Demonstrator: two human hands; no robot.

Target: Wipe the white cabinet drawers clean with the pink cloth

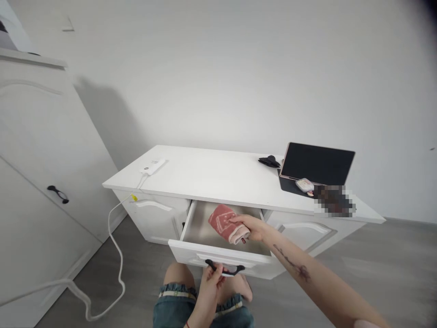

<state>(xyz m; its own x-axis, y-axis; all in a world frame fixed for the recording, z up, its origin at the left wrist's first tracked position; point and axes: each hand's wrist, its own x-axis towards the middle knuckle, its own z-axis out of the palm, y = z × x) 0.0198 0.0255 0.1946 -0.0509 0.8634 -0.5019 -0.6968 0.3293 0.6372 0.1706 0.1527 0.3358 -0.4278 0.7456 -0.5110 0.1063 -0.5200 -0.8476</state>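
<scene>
In my right hand (253,226) is a folded pink towel (223,221) with a pale pattern, its lighter layered edge turned toward me. The hand grips the towel's right side and holds it over the pulled-out drawer (198,223). Inside, the part of the drawer bottom that shows is bare. My left hand (212,278) has its fingers closed around the dark drawer handle (235,269) on the white front panel.
On the white cabinet top (205,171) lie a white power strip (153,166), a black folded item (269,161), a tablet (317,163) on a dark cover and a small pale case (305,184). A white cable (120,255) trails across the floor. A wardrobe (44,150) stands left.
</scene>
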